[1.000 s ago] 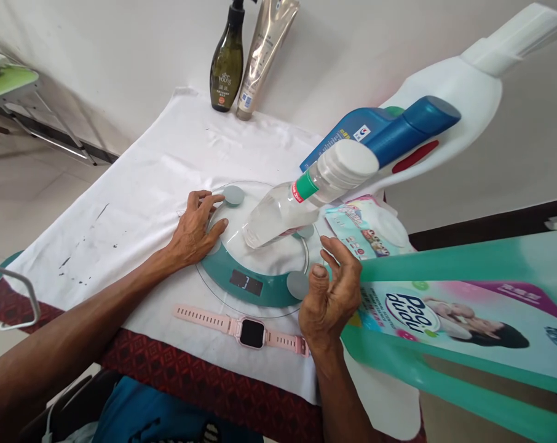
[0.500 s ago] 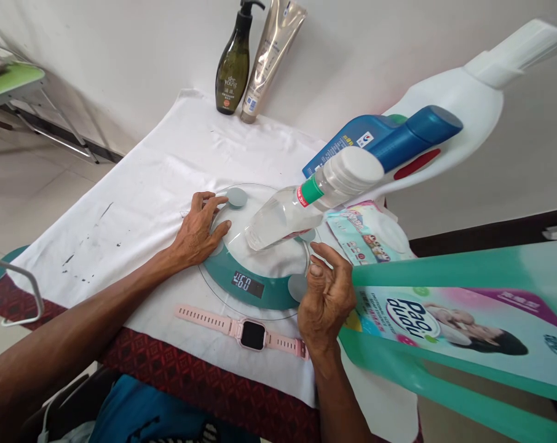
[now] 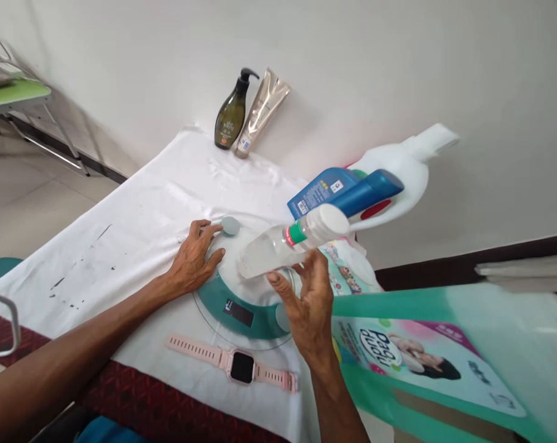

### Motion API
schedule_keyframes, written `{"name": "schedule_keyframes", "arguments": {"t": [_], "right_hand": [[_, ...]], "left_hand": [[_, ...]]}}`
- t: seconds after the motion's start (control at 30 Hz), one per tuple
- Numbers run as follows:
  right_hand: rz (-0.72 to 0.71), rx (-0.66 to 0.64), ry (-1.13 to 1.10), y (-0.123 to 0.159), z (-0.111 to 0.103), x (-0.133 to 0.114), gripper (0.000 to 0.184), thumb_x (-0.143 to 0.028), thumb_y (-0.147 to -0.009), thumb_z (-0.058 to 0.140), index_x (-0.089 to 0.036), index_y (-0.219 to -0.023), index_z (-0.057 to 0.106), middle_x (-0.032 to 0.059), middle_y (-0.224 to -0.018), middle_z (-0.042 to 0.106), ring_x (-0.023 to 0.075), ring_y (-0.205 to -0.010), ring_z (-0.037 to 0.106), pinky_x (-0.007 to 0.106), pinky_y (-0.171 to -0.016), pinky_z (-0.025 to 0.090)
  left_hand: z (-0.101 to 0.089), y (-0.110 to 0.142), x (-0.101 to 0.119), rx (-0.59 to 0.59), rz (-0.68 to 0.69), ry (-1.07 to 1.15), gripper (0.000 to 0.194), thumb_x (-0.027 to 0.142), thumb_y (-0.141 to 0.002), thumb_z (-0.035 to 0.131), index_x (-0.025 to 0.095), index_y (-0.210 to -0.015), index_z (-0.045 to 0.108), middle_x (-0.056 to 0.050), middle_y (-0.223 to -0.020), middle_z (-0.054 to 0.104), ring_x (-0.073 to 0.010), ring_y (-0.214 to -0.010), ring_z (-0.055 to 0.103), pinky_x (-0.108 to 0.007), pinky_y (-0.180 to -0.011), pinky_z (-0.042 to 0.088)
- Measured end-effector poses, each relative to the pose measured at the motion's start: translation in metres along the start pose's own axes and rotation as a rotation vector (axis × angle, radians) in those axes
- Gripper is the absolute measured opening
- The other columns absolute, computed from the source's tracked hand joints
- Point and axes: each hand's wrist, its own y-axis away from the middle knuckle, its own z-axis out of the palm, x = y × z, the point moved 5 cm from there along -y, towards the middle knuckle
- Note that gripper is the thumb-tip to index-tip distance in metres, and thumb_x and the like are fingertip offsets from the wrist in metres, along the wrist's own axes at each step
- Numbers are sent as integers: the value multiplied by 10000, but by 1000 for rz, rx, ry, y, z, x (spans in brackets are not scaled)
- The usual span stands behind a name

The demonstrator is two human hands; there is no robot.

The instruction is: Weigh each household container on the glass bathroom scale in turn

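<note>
A clear bottle (image 3: pixel 265 251) with a white cap and green neck band stands on a round glass scale (image 3: pixel 260 331) with a teal front band. My left hand (image 3: pixel 192 259) rests at the scale's left edge, fingers spread by a grey round pad. My right hand (image 3: pixel 310 301) is open beside the bottle's right side, thumb apart from the curved fingers; whether it touches the bottle I cannot tell. The scale's dark display shows partly formed digits. In front of the scale lies a pink-strapped watch (image 3: pixel 242 367).
A dark pump bottle (image 3: pixel 229 120) and a gold tube (image 3: pixel 260 114) stand by the wall. Further right are a blue bottle (image 3: pixel 327 189), a white bottle (image 3: pixel 398 166), a wipes pack (image 3: pixel 352 271) and a large green jug (image 3: pixel 398 301). A white cloth (image 3: pixel 135 227) covers the table.
My right hand has moved up and left to the bottle, its thumb opening from the fingers. My left hand stays on the scale. The display digits changed, and the view has tilted upward.
</note>
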Motion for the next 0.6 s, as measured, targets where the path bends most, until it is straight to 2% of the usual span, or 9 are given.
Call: {"name": "schedule_keyframes", "arguments": {"t": [0.1,0.23,0.33,0.47,0.53,0.6], "right_hand": [[28,6,-5,-10,13,-12,682,-523,-752,877,-233,-1303,601,111,-1216,727,301,-1098,706,525,-993,562],[48,103,1,-17,20,-23,617,-495,-745,870,-217,-1248,647,105,-1192,749,290,-1068,725,475,-971,557],[38,146,24,-36,21,-27,544,-534,-738,855,-203,-1128,670,77,-1066,764,254,-923,713,407,-843,559],[-9,295,136,-99,32,-26,557,-630,-672,854,-208,-941,608,13,-843,691,202,-743,605,364,-737,504],[-44,328,135,-144,49,-20,566,-612,-658,850,-214,-970,594,11,-856,676,209,-770,605,373,-773,507],[-37,330,106,-192,70,-12,559,-514,-672,832,-207,-1078,598,38,-961,702,229,-860,640,388,-851,521]], "left_hand": [[1,1,0,10,-9,13,467,310,-978,561,201,-1431,537,-173,-1456,439,-298,-1127,681,-593,-1010,582],[3,3,0,38,-9,52,464,275,-968,557,206,-1426,531,-180,-1462,443,-302,-1110,683,-580,-991,593],[4,4,0,63,-18,61,448,259,-968,555,211,-1412,534,-176,-1465,447,-304,-1118,672,-570,-984,596],[6,5,1,58,-22,79,442,253,-990,526,202,-1429,517,-186,-1477,438,-308,-1126,658,-564,-951,606],[6,5,1,70,-18,89,439,237,-996,518,216,-1435,507,-179,-1479,438,-303,-1127,655,-559,-949,608],[7,6,2,96,-13,94,442,215,-995,519,229,-1436,495,-171,-1476,443,-295,-1127,653,-552,-959,608]]}}
